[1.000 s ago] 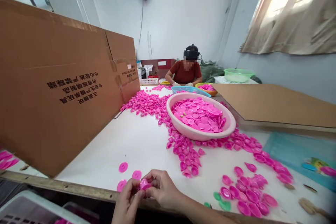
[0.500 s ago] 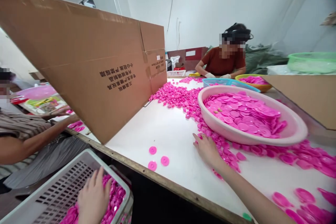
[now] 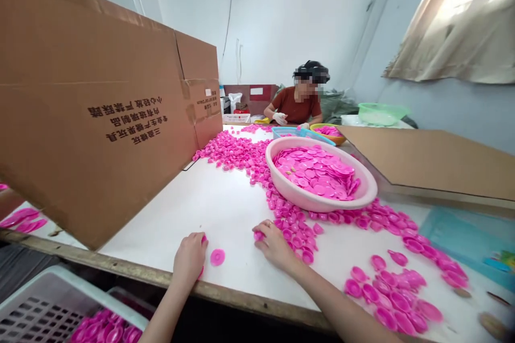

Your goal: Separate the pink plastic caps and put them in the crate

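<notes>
My left hand [image 3: 190, 257] rests on the white table [image 3: 225, 209] near its front edge, fingers curled over a pink disc that shows only at its edges. A loose flat pink disc [image 3: 217, 257] lies just right of it. My right hand [image 3: 274, 244] lies on the table at the near end of the pile of pink caps [image 3: 293, 228], its fingertips pinching a pink cap. Behind the pile stands a big pink basin [image 3: 322, 201] full of flat pink discs.
A tall open cardboard box [image 3: 92, 112] stands on the left. A flat cardboard sheet [image 3: 426, 158] lies on the right, a blue tray [image 3: 466, 236] before it. A white crate [image 3: 44, 305] with pink parts sits below the table. Across the table a person [image 3: 298, 102] works.
My left hand came up from the white crate onto the table by the loose discs. My right hand drew back toward me along the pile. The view swung right and up.
</notes>
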### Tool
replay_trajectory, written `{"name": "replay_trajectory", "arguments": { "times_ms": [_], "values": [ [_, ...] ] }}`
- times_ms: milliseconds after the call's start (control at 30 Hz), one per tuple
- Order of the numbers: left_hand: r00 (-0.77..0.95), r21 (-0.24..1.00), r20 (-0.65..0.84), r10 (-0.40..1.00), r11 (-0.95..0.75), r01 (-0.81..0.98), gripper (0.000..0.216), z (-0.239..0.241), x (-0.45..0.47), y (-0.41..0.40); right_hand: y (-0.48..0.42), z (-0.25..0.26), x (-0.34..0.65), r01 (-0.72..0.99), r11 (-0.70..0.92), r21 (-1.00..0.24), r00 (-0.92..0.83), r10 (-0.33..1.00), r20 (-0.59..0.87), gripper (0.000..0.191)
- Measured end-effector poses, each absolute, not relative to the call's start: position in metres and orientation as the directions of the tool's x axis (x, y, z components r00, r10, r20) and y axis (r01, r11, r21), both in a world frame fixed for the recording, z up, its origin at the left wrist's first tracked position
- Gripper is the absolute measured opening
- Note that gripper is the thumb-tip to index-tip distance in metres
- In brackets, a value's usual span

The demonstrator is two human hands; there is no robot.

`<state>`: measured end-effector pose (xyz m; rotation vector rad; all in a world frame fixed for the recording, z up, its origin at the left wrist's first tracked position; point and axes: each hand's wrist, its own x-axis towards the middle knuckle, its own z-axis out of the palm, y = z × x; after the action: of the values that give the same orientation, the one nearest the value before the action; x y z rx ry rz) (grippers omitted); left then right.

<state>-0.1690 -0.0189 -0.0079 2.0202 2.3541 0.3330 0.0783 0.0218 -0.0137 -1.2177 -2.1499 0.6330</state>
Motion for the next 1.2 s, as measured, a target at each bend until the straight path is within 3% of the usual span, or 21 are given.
{"name": "replay_trajectory", "arguments": {
  "times_ms": [100, 267, 333, 433, 533, 733, 867, 967, 1100, 1200],
  "values": [
    [-0.207, 0.261, 0.188, 0.960, 0.154, 0.953, 0.028, 0.001, -0.158, -0.020, 0.012, -0.013, 0.078, 0.575, 0.429, -0.696, -0.409, 0.888, 0.209, 0.023],
    [-0.087, 0.641, 0.283, 0.955, -0.121, 0.758, 0.029, 0.023, -0.111, -0.014, 0.020, -0.007, 0.081, 0.445, 0.339, -0.829, -0.293, 0.930, 0.222, 0.024],
    [-0.004, 0.742, 0.246, 0.969, -0.186, 0.644, 0.029, 0.022, -0.090, -0.008, 0.024, -0.007, 0.081, 0.310, 0.201, -0.929, -0.333, 0.938, 0.092, 0.030],
    [0.021, 0.820, 0.165, 0.986, -0.149, 0.552, 0.024, 0.008, -0.068, 0.000, 0.024, -0.010, 0.080, 0.154, -0.030, -0.988, -0.429, 0.899, -0.095, 0.036],
    [-0.001, 0.836, 0.094, 0.996, -0.078, 0.543, 0.019, -0.010, -0.062, 0.006, 0.023, -0.013, 0.078, 0.156, -0.122, -0.980, -0.388, 0.905, -0.174, 0.030],
    [0.021, 0.749, 0.096, 0.995, -0.086, 0.657, 0.018, -0.021, -0.063, 0.007, 0.025, -0.012, 0.077, 0.238, -0.279, -0.930, -0.365, 0.862, -0.352, 0.015],
    [0.045, 0.800, -0.071, 0.996, 0.030, 0.599, 0.023, -0.022, -0.066, 0.010, 0.025, -0.009, 0.076, 0.234, -0.350, -0.907, -0.374, 0.829, -0.416, 0.006],
    [0.130, 0.809, -0.233, 0.964, 0.117, 0.577, 0.028, -0.017, -0.071, 0.021, 0.026, -0.008, 0.075, 0.244, -0.386, -0.890, -0.357, 0.818, -0.452, 0.007],
    [0.277, 0.772, -0.209, 0.938, -0.015, 0.635, 0.027, -0.006, -0.078, 0.041, 0.029, -0.004, 0.078, 0.247, -0.450, -0.858, -0.364, 0.778, -0.513, 0.007],
    [0.388, 0.822, -0.383, 0.839, 0.117, 0.558, 0.031, -0.003, -0.080, 0.051, 0.033, 0.001, 0.082, 0.263, -0.495, -0.828, -0.414, 0.718, -0.560, 0.005]
  ]
}}
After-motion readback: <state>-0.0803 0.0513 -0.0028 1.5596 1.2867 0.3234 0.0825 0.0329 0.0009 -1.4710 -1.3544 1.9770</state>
